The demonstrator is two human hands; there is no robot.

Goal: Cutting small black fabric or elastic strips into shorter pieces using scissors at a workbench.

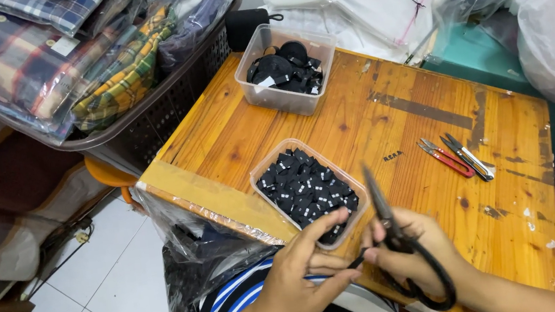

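While the right hand (418, 255) has its fingers through the loops of a pair of black scissors (392, 237), blades pointing up toward the middle of the frame, the left hand (304, 271) pinches a thin black strip (357, 260) between thumb and fingertips at the lower centre. Both grips are clamped: the right around the scissor handles, the left on the strip, which runs from its fingers toward the blades. The strip is narrow and dark, and little of it shows; whether the blades are touching it cannot be told.

Just above the hands, a clear plastic tub (261, 168) on the wooden counter (400, 128) is well filled with small black cut pieces (305, 187), each with a pale mark. Judging by that heap, much of the cutting looks done. A second clear tub (263, 91) at the upper centre holds coiled black tape (281, 68), which suggests more stock is left to cut.

At the right of the frame lie small thread snips (459, 156), well apart from the hands. A dark basket of folded plaid cloth (50, 56) fills the upper left.
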